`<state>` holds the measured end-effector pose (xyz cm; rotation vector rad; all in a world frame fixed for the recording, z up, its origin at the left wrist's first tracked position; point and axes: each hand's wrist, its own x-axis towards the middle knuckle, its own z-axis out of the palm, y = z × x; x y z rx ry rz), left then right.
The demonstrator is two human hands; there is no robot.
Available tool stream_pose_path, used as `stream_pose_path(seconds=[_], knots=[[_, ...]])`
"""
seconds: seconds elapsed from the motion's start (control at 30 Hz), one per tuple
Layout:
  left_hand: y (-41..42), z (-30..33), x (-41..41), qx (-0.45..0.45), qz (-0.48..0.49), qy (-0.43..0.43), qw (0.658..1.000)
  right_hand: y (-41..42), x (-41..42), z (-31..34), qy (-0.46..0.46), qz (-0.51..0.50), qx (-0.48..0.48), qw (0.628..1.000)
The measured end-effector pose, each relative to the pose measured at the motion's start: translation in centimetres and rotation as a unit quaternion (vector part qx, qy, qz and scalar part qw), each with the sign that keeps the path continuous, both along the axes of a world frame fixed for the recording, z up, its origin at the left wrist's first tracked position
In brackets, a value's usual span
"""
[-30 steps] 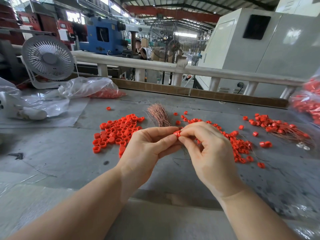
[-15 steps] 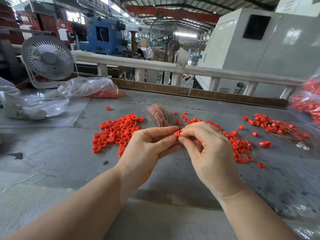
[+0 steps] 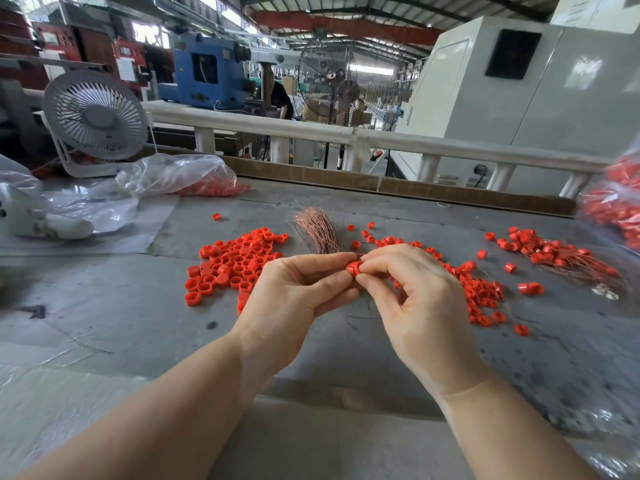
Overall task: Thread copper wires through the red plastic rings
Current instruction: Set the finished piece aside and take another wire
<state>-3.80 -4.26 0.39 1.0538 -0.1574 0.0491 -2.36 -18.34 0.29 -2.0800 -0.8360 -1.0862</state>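
Note:
A small red plastic ring [image 3: 354, 268] is held above the grey table between both hands. My left hand [image 3: 294, 296] pinches it from the left with thumb and fingers. My right hand [image 3: 415, 299] pinches it from the right with thumb and forefinger. Any wire in the ring is too thin to make out. Behind the hands lies a bundle of copper wires [image 3: 317, 232]. A pile of loose red rings [image 3: 235, 261] sits to the left. More rings tangled with wires [image 3: 481, 296] lie to the right of my right hand.
A heap of wired rings [image 3: 554, 254] lies at the far right, beside a bag of red rings [image 3: 620, 202]. A clear plastic bag [image 3: 173, 174], a white desk fan [image 3: 95, 121] and a white object [image 3: 31, 216] occupy the back left. A white railing [image 3: 346, 136] borders the table.
Both hands stay in place pinching the ring; the fingers have only shifted slightly on it.

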Motion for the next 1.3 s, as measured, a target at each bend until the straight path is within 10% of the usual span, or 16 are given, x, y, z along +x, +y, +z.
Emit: stream_pose_path(seconds=[1.3], knots=[[0.23,-0.26,0.10,0.027,0.014,-0.036,0.999,0.05,0.11,0.13,0.022,0.036,0.036,0.998]])
